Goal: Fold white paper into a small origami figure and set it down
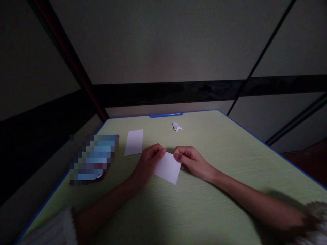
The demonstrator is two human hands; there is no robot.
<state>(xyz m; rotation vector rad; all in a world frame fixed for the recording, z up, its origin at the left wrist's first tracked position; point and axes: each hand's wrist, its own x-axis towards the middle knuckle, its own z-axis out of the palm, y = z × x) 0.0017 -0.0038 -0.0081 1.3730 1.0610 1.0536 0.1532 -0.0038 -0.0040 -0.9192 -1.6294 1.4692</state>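
Between my two hands is a small white sheet of paper [168, 169], roughly square and tilted, above the table. My left hand [151, 160] pinches its upper left corner between thumb and fingers. On the other side, my right hand [190, 159] grips the upper right corner, its thumb on top and the fingers curled under. Farther back lies a small folded white paper figure [176, 127], frog-like in shape, touched by neither hand. Left of my left hand, a white stack or sheet of paper [134, 142] rests flat on the table.
The light wood-grain table [230, 153] has a blue edge and a blue handle-like strip [166, 115] at the back. A pixelated flat object [95, 158] with a red rim lies at the left edge. Pale panelled cabinet doors [163, 44] with a dark band stand behind.
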